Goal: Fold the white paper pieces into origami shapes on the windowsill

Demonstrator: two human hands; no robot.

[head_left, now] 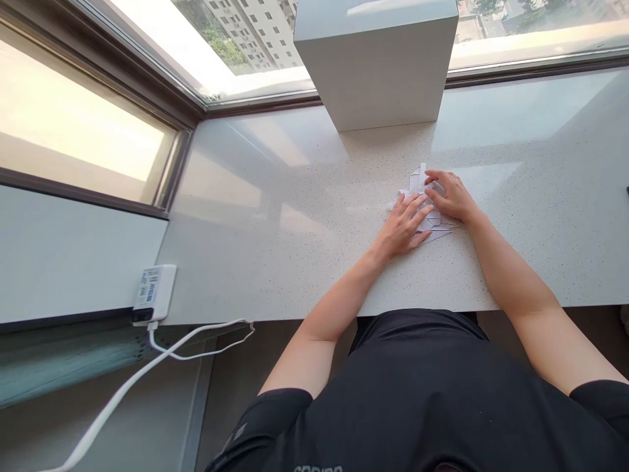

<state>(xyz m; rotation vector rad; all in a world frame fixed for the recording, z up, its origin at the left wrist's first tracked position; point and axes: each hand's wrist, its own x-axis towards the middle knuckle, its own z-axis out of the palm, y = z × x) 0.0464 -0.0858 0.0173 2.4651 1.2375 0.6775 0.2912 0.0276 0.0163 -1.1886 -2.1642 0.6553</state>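
Some white paper (417, 184) with dark lines sits on the desk (270, 262) just this side of the white block (388, 78), a bit right of its middle, and I'd guess the current step is flattening or lining up folds, tho I can't tell if it's one sheet or several. Left hand (403, 226) is laid over it with fingers spread wide; right hand (449, 195), closer to the block, has thumb and forefinger near each other, can't tell if they're pinching. Next move probably calls for light left-hand pressure and careful right-hand fingertip work.
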